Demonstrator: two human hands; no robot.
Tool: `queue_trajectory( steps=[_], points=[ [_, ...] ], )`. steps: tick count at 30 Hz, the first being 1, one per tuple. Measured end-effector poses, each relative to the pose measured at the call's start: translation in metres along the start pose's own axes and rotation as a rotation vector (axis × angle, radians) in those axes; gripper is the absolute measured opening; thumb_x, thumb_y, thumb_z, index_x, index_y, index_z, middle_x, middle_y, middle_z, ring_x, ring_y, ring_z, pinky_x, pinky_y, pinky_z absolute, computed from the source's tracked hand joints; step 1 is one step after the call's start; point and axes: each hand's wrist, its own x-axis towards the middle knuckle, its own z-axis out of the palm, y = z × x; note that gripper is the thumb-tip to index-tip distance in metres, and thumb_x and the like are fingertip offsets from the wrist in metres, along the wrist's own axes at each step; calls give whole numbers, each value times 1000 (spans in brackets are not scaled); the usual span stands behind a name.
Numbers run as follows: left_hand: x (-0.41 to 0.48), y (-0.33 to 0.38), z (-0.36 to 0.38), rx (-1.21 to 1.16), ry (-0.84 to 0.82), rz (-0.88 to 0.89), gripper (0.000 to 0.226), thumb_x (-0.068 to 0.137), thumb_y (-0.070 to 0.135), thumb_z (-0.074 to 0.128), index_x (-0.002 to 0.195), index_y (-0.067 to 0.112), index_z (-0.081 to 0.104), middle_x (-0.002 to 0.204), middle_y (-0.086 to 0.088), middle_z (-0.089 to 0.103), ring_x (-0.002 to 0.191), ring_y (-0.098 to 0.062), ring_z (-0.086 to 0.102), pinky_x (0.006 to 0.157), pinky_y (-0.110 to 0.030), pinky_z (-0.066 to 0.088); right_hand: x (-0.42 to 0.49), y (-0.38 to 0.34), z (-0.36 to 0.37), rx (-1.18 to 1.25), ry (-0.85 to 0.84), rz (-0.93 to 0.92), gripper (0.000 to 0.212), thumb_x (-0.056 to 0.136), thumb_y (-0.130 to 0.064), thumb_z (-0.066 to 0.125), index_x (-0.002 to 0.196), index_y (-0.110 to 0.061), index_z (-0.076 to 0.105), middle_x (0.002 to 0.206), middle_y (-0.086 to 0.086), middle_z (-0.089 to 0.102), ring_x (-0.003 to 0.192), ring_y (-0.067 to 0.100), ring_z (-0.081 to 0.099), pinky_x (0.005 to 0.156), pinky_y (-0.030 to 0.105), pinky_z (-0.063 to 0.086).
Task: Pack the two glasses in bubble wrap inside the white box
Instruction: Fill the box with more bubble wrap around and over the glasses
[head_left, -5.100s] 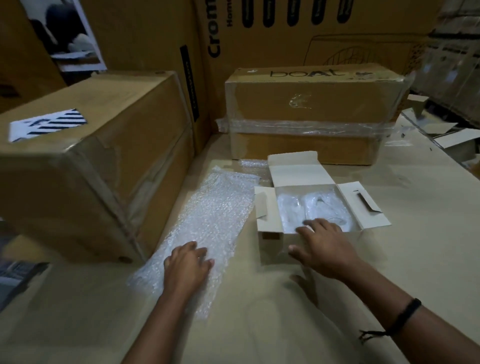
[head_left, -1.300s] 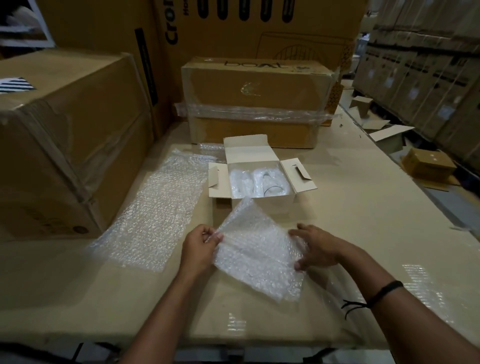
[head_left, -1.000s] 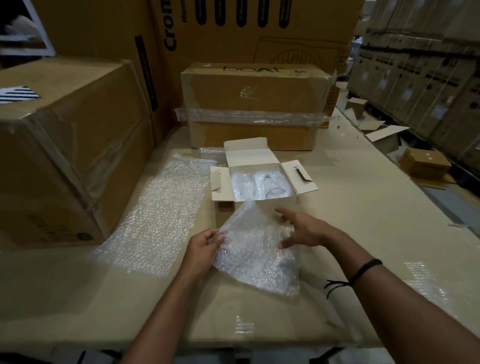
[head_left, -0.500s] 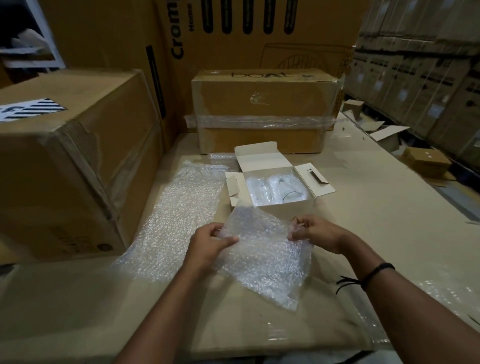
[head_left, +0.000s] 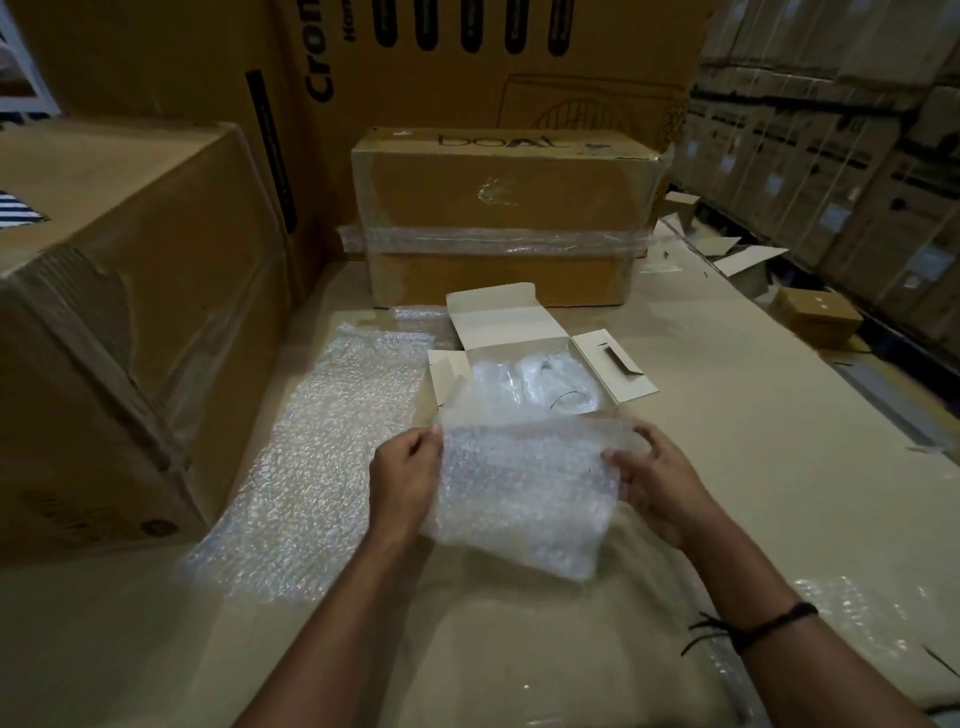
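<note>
While left hand (head_left: 405, 483) and right hand (head_left: 661, 486) grip bubble wrap (head_left: 519, 493), lifted nearer white box (head_left: 501, 322)

Both forearms are bare and reach in from the near edge, the left from about 7 o'clock and the right from about 5 o'clock, converging toward the middle of the view. The left hand (head_left: 405, 480) shows its back, thumb and curled fingers pinching the 9 o'clock edge of a bubble wrap sheet (head_left: 519, 493). The right hand (head_left: 662, 486) grips the sheet's 3 o'clock edge, fingers curled, thumb pointing toward 9 o'clock. A black band (head_left: 769, 626) circles the right wrist. The hands sit level and apart.
</note>
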Motion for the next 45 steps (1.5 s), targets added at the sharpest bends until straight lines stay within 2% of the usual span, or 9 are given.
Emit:
queue_trajectory(
  steps=[4, 8, 13, 15, 18, 24, 31, 39, 45],
  points=[
    [11, 10, 14, 80, 50, 80, 6, 90, 21, 68, 85, 23, 69, 71, 10, 66, 68, -9, 62, 64, -27, 49, 35, -38, 1, -87, 141, -91, 45, 85, 5, 64, 121, -19, 52, 103, 20, 66, 69, 23, 63, 54, 32, 51],
    [25, 22, 29, 290, 170, 176, 20, 88, 24, 68, 105, 26, 58, 69, 7, 65, 65, -14, 62, 56, -26, 44, 69, -70, 5, -317, 147, -227, 42, 86, -2, 68, 120, -17, 48, 96, 15, 68, 78, 23, 64, 60, 33, 52],
    [53, 31, 50, 535, 256, 304, 15, 91, 25, 60, 105, 24, 56, 71, 2, 67, 63, -22, 62, 67, -35, 51, 119, -94, 9, -512, 146, -291, 39, 85, -6, 72, 115, -15, 48, 91, 10, 67, 72, 22, 65, 55, 32, 50],
    [66, 30, 57, 659, 282, 348, 13, 91, 25, 60, 104, 22, 60, 72, 0, 69, 65, -23, 62, 82, -38, 46, 138, -97, 13, -619, 157, -304, 35, 86, -8, 72, 111, -16, 48, 89, 7, 65, 67, 20, 63, 47, 28, 45],
    [85, 28, 64, 855, 299, 371, 12, 92, 28, 58, 101, 24, 65, 75, 1, 70, 69, -21, 62, 83, -37, 39, 162, -95, 18, -737, 146, -348, 28, 87, -9, 70, 104, -15, 49, 92, 3, 60, 71, 18, 61, 46, 25, 44],
    [113, 29, 65, 991, 89, 342, 23, 93, 38, 55, 103, 27, 72, 98, 5, 72, 92, -18, 58, 89, -37, 35, 203, -86, 16, -1151, 21, -486, 9, 87, -19, 70, 94, -18, 64, 104, 7, 65, 90, 21, 58, 64, 27, 39],
    [128, 30, 41, 975, -262, 444, 48, 81, 46, 44, 124, 38, 63, 150, 10, 38, 138, -18, 23, 108, -44, 12, 194, -116, 10, -1765, -416, -652, 36, 87, -43, 67, 119, -29, 66, 141, -5, 51, 127, 18, 45, 104, 40, 37],
    [143, 52, 55, 1307, -525, 329, 46, 78, 33, 56, 124, 36, 56, 145, 13, 44, 142, -20, 22, 111, -54, 1, 201, -107, 10, -2084, -633, -393, 55, 88, -55, 54, 140, -36, 47, 156, -17, 29, 149, 20, 11, 117, 58, -6],
    [139, 61, 74, 1438, -564, 278, 42, 78, 40, 58, 119, 35, 58, 137, 8, 52, 141, -24, 26, 113, -57, -3, 202, -102, 19, -2190, -658, -323, 54, 88, -54, 52, 140, -39, 45, 155, -16, 32, 150, 22, 7, 112, 64, -14]
  ],
)
